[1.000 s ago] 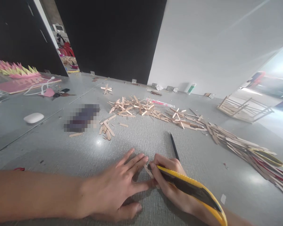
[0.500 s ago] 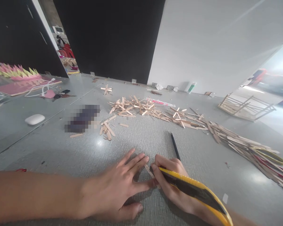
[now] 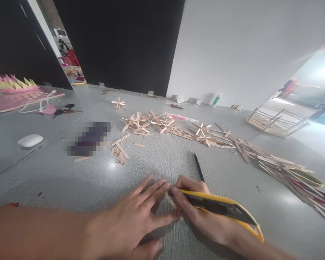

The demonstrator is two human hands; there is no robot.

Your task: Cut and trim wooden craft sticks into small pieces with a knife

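My left hand lies on the grey surface with its fingers spread. Its middle fingertips and index finger touch or hold down a short, flat wooden stick that bears a small rectangular mark. In my right hand is a yellow-and-black utility knife, gripped low like a pen. The front end of the knife meets the stick near the left fingertips; its blade is hidden by my fingers. A black pen lies just beyond my right hand.
Popsicle sticks, some joined into star shapes, lie in a heap ahead. More sticks run rightward beside yellow and red rings. A stick frame stands far right. A white case and a blurred dark object are left.
The view has shifted slightly. My right hand and the knife's front end have moved a little left and up along the stick. My left hand stays pressed beside it.
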